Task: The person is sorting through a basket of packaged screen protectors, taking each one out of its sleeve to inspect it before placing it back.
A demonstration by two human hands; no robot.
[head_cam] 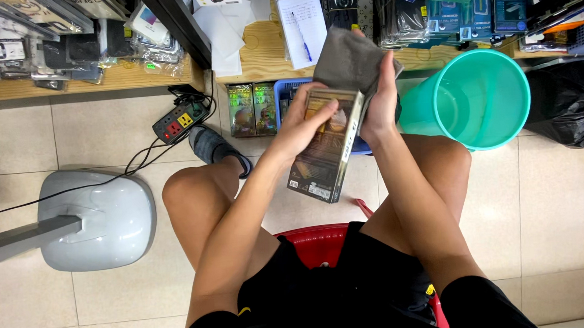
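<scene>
Seated person, view from above. Left hand grips flat box w/ fingers over its top edge; right hand presses grey cloth on box's right edge. Teal bucket just right, on floor.

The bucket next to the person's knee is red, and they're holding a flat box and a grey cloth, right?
Not quite. The bucket is teal green, not red; the red thing is the stool the person sits on. The rest holds: in the head view the left hand holds the flat box, and the right hand holds the grey cloth against it.
</scene>
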